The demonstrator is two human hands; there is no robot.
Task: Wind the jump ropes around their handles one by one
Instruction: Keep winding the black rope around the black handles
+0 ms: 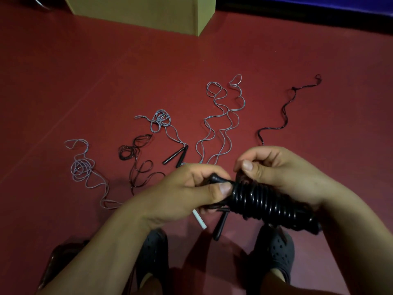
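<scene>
in the lower middle of the frame both hands meet over a black jump rope bundle (263,201), its glossy cord wound in tight turns around the handles and slanting from the centre down toward the lower right. the left hand (187,192) is curled round the upper left end of the bundle, thumb pressed on the first turns, with a black handle tip (217,179) poking out between its fingers. the right hand (276,167) is curled over the top of the bundle, thumb and fingers pinching the rope near its upper end; exactly which strand it pinches cannot be told. below the left hand a loose black handle (221,226) and a white stick-like piece (199,219) lie on the red floor (85,81). further up the frame lie unwound ropes: a grey rope (81,167) coiled loosely at the left, a dark rope (136,158) just right of it, a second grey rope (159,122) in the middle leading to a pair of black handles (176,155), a third grey rope (223,118) snaking up the centre right, and a thin black rope (285,116) trailing toward the upper right. a cardboard box (136,11) stands at the top edge, a blue strip (308,3) runs along the upper right. two dark clogs (274,252) show at the bottom between the forearms.
</scene>
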